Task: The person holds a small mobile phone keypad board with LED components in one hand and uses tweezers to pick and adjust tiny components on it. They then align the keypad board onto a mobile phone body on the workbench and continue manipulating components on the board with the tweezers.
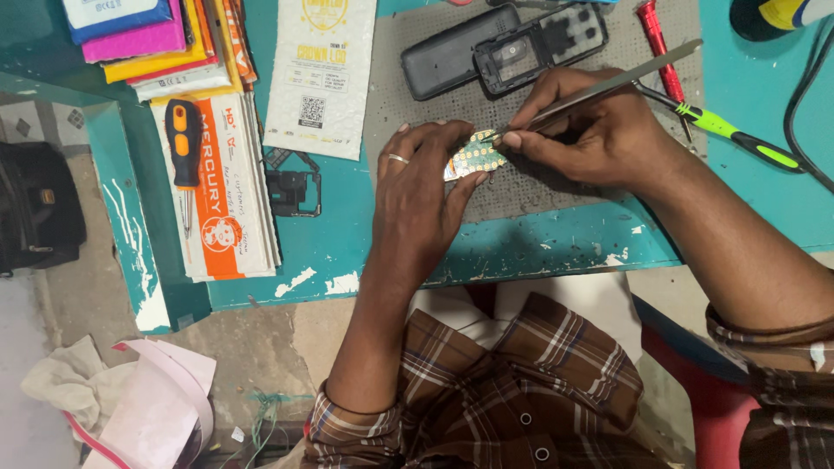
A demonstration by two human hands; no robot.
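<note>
Head view, left hand (417, 187) pinching a keypad board (475, 156) on the grey mat (417, 95), board half hidden under fingers, right hand (586, 130) gripping tweezers (608, 85) at its edge, tip contact unclear, phone shells (504, 48) behind.

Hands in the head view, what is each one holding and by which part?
The left hand pinches the small keypad board by its left end. The right hand grips metal tweezers near the lower part, tips touching the board.
</note>
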